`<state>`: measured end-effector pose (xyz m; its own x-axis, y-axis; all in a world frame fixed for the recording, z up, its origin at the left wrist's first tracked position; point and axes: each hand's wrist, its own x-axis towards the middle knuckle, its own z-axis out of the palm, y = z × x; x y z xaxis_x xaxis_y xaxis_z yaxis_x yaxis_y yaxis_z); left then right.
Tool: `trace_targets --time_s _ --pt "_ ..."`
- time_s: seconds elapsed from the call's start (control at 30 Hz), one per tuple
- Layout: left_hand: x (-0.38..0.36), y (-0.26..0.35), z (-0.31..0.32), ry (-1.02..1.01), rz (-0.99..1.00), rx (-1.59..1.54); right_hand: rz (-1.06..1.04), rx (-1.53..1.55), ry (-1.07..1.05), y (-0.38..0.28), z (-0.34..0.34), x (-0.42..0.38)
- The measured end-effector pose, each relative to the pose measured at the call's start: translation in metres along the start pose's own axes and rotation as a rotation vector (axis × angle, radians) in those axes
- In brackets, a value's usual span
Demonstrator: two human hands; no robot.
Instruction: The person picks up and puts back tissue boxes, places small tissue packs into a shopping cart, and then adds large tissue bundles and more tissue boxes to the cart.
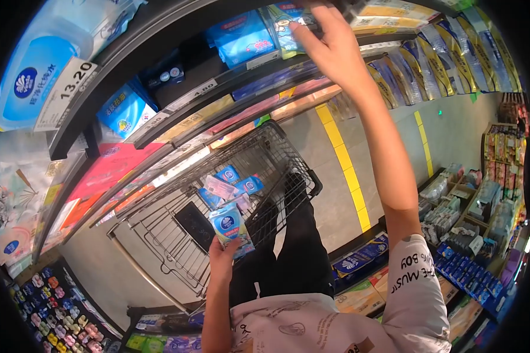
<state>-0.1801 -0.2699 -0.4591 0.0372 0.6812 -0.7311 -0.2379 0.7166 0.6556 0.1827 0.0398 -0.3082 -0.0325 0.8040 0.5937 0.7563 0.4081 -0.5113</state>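
A blue packet with a round logo (228, 222) is in my left hand (222, 250), held over the near side of a wire shopping cart (271, 138). Inside the cart lie several small blue packs (250, 185) and a pinkish pack (221, 188). My right hand (327, 32) reaches up to the shelf at the top, its thumb against a light blue and green packet (290, 29). The other fingers run to the dark top edge, so what they hold is unclear. Blue packs (238, 38) stand just left of that packet.
Shelves with price tags (195, 97) curve across the upper left. Yellow stripes (343, 165) mark the grey floor. Display bins (465, 200) stand at the right, and a rack of small colourful items (59, 306) at the lower left. Hanging packs (447, 56) line the upper right.
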Motion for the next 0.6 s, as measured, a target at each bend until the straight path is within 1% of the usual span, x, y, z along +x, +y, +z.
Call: trace_targets --time_s 0.07,0.17,0.27,0.3,0.4,0.43,0.47,0.5,0.53,0.57,0.6 --pt "0.000 0.003 -0.002 0.011 0.003 -0.019 -0.033 0.055 -0.075 -0.010 -0.004 0.001" --pt "0.000 0.000 -0.010 0.034 0.009 -0.034 -0.058 -0.042 -0.038 0.002 0.005 0.005" --pt "0.002 0.001 -0.012 0.025 0.005 -0.011 -0.080 -0.073 -0.113 0.016 0.012 0.022" --pt "0.002 0.002 -0.011 0.026 0.003 -0.018 -0.053 -0.041 -0.083 0.018 0.016 0.024" --pt "0.003 0.008 -0.007 0.028 0.059 0.008 0.001 0.009 -0.080 0.016 0.018 0.022" --pt "0.006 0.005 -0.009 0.025 0.048 -0.002 -0.120 -0.093 -0.048 0.026 0.020 0.019" --pt "0.007 0.010 -0.007 -0.014 0.009 -0.128 -0.159 -0.157 0.002 0.030 0.024 0.013" --pt "0.005 0.025 0.000 -0.066 -0.030 -0.266 -0.101 -0.189 -0.045 0.028 0.023 0.009" --pt "0.005 0.031 0.003 -0.066 -0.037 -0.324 -0.121 -0.323 -0.026 0.046 0.027 0.007" --pt "0.005 0.040 0.008 -0.095 -0.002 -0.363 -0.058 -0.203 -0.055 0.036 0.030 0.011" --pt "0.004 0.052 0.012 -0.178 0.044 -0.391 0.003 -0.093 -0.077 0.027 0.030 0.018"
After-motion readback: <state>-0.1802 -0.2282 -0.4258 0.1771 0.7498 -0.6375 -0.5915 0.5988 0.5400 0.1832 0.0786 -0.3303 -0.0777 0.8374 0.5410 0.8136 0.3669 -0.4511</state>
